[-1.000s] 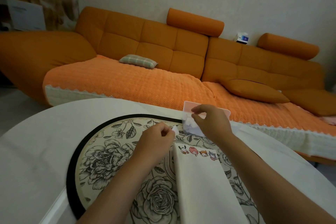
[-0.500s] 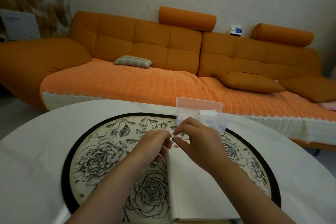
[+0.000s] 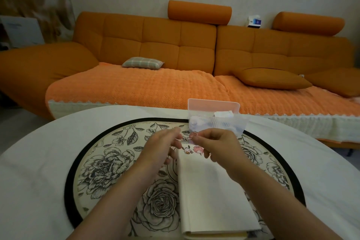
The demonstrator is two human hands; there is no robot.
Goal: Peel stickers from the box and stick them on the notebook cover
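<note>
A cream notebook (image 3: 212,191) lies closed on the round floral mat, with two cartoon stickers (image 3: 192,150) on its far edge. Just behind it stands a clear and pink plastic box (image 3: 216,121) holding white sticker pieces. My right hand (image 3: 218,145) hovers over the notebook's far end and pinches a small pink round sticker (image 3: 193,135) between thumb and forefinger. My left hand (image 3: 163,147) is beside it on the left, a short gap from the sticker. It is motion-blurred, so I cannot make out whether it holds anything.
The floral mat (image 3: 109,163) with a black rim lies on a white round table (image 3: 39,161). Behind the table is an orange sofa (image 3: 155,84) with a plaid cushion (image 3: 143,62) and an orange pillow (image 3: 272,78).
My right hand left the box and met my left hand over the notebook. The hands have now drawn apart, with the pink sticker in my right fingers. The head camera tilted.
</note>
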